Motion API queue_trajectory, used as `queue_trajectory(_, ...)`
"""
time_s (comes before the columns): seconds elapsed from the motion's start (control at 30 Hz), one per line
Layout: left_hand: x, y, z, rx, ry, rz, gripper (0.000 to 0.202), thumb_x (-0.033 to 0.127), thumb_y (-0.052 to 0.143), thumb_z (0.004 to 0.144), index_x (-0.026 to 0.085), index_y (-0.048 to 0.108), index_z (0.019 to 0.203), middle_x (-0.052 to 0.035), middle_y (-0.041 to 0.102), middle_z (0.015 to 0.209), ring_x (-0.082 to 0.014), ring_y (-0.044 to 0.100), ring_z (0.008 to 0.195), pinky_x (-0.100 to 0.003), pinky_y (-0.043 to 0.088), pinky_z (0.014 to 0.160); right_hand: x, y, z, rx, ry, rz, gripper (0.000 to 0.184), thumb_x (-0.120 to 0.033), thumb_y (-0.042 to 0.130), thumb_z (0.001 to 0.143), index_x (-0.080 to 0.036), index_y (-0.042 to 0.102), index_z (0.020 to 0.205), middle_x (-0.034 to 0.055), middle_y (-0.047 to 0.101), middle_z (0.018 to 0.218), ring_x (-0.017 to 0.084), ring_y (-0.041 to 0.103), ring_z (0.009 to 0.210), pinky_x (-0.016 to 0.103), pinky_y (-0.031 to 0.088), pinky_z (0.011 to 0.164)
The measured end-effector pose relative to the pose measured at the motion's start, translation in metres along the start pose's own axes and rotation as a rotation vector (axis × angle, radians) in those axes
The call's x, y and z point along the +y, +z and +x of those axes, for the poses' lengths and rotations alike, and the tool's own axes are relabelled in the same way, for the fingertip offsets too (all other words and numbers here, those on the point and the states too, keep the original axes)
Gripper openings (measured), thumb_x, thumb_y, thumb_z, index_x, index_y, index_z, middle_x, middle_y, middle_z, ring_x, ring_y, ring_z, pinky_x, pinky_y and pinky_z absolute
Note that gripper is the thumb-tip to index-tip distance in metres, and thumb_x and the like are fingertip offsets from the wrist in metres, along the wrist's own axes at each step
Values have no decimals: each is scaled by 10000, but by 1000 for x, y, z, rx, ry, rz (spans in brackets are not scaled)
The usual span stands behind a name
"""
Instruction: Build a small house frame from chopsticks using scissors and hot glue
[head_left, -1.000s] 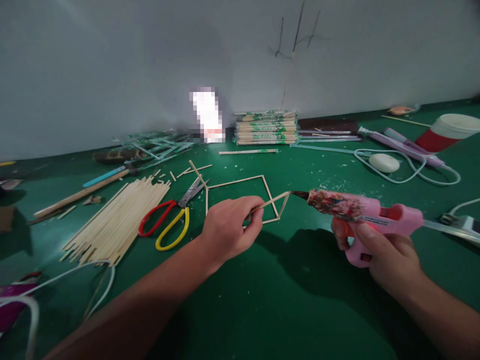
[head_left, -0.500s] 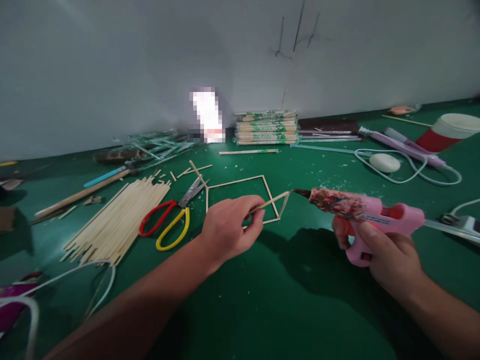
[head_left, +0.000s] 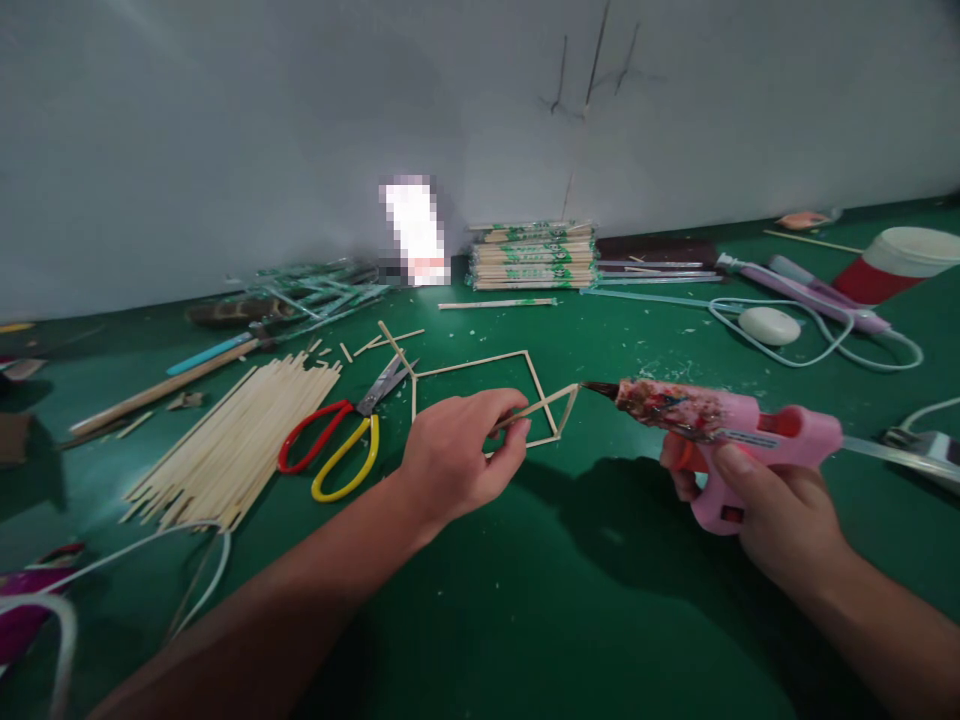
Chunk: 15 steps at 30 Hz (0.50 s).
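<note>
My left hand (head_left: 457, 455) pinches a thin bamboo stick (head_left: 541, 403) that slants up from a square stick frame (head_left: 480, 362) lying on the green table (head_left: 525, 600). The stick's far end meets a short upright piece at the frame's right corner. My right hand (head_left: 765, 505) grips a pink hot glue gun (head_left: 735, 425), finger on its trigger. Its dark nozzle (head_left: 596, 388) points left and sits just right of that joint.
Red-and-yellow scissors (head_left: 337, 440) lie left of the frame, beside a pile of loose bamboo sticks (head_left: 240, 435). Wrapped chopstick packs (head_left: 532, 255) are stacked by the wall. A white cable and oval switch (head_left: 769, 325), a red cup (head_left: 892, 262) and purple tools (head_left: 810, 290) lie at right.
The glue gun has shifted slightly, its nozzle drawing a little away and then back towards the stick joint. My left hand keeps the stick in place.
</note>
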<state>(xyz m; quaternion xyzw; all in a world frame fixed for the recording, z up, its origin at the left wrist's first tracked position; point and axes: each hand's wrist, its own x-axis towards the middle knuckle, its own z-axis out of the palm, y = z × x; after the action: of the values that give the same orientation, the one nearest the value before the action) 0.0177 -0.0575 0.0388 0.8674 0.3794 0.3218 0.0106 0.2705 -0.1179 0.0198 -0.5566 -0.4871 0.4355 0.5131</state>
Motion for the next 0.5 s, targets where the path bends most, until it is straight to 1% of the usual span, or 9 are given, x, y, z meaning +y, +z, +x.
queue_trajectory(0.13,-2,4,-1,19,3,-2,132,221,552,826,174,593,943,-10,693,783,-133,629,650,-257,492,601,2,1,0,3,-2,10,355,-533,589,753,-189,676,749,31,605,585,150,533,500,244,418,422)
queue_trajectory(0.23,-3,1,6,36,12,-20,134,204,564,817,173,585,946,-14,682,789,-137,623,666,-270,500,616,2,1,0,-5,-26,42,358,-542,601,738,-195,686,751,32,618,602,145,530,482,242,417,408)
queue_trajectory(0.3,2,-8,8,135,18,-50,167,192,578,802,182,578,968,-32,667,845,-155,619,740,-301,510,674,2,-1,0,-4,-24,66,362,-546,602,732,-195,690,758,39,629,627,150,534,483,250,423,405)
queue_trajectory(0.33,7,-14,6,186,2,-88,196,191,581,795,192,573,992,-47,655,895,-171,614,799,-326,512,716,2,-1,0,-9,-4,72,361,-543,596,737,-197,691,770,40,626,620,156,534,484,251,414,394)
queue_trajectory(0.37,13,-21,-1,287,-30,-129,218,205,584,788,208,572,1006,-56,642,918,-193,603,853,-360,510,753,2,-2,0,-18,24,78,355,-537,587,746,-199,689,782,38,617,605,164,534,487,250,402,382)
queue_trajectory(0.4,21,-28,-12,268,-117,-210,237,231,578,795,236,570,1032,-62,634,945,-215,595,907,-388,508,775,2,-2,1,-29,49,84,347,-531,574,757,-204,685,791,35,605,586,169,533,489,248,387,372)
queue_trajectory(0.43,29,-34,-28,185,-247,-348,247,269,541,818,265,567,1064,-67,631,953,-223,596,920,-404,511,769,2,-2,1,-41,65,88,334,-522,564,766,-209,679,794,30,592,569,172,529,487,246,377,369)
queue_trajectory(0.47,38,-38,-48,20,-400,-527,275,316,478,847,295,557,1109,-69,632,944,-226,603,909,-416,514,749,1,-1,2,-43,69,91,318,-512,560,771,-214,671,787,27,588,568,172,527,486,248,378,376)
queue_trajectory(0.5,47,-40,-72,-213,-518,-731,320,371,416,862,336,543,1153,-66,636,924,-225,616,877,-421,519,703,1,0,3,-34,63,93,302,-503,563,770,-217,663,769,26,590,577,170,525,486,253,386,390)
